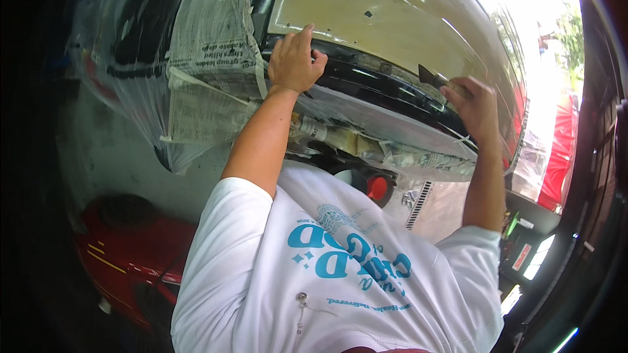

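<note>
Left hand (296, 62) beside apparent newsprint (210, 55)

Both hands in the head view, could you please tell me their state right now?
Left hand: open, at the lower edge of the tan panel.
Right hand: closed, holding a dark-bladed tool.

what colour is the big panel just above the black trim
The big panel is a glossy yellowish tan, best seen in the head view.
</note>
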The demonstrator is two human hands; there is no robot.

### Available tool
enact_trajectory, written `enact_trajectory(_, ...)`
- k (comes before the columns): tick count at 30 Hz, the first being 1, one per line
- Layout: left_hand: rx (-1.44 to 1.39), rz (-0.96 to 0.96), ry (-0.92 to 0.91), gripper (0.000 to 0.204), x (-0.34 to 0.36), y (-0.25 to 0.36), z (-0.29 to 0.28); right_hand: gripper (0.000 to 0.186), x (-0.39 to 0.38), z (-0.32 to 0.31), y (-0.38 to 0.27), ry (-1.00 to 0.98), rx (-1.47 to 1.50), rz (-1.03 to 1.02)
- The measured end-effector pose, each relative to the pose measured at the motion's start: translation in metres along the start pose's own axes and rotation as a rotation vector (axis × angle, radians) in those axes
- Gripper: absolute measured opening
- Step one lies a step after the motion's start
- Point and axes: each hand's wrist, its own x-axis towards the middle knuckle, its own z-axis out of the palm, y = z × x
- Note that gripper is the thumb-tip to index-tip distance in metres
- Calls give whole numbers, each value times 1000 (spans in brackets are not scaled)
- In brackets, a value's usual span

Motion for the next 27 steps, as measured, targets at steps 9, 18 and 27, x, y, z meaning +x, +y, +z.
enact_trajectory(9, 37, 88, 25, 53, 0, -6, -6, 26, -165, 114, -16, 435, 1493, 557)
enact_trajectory(18, -1051, -271, -1091, 33, -51, 140, -70, 23, -240, 129, -61, 495, 1743, 578)
enact_trajectory(27, -905, -243, -1115, 21, -92, 157, -100, 29, -271, 131, -84, 357, 1433, 598)
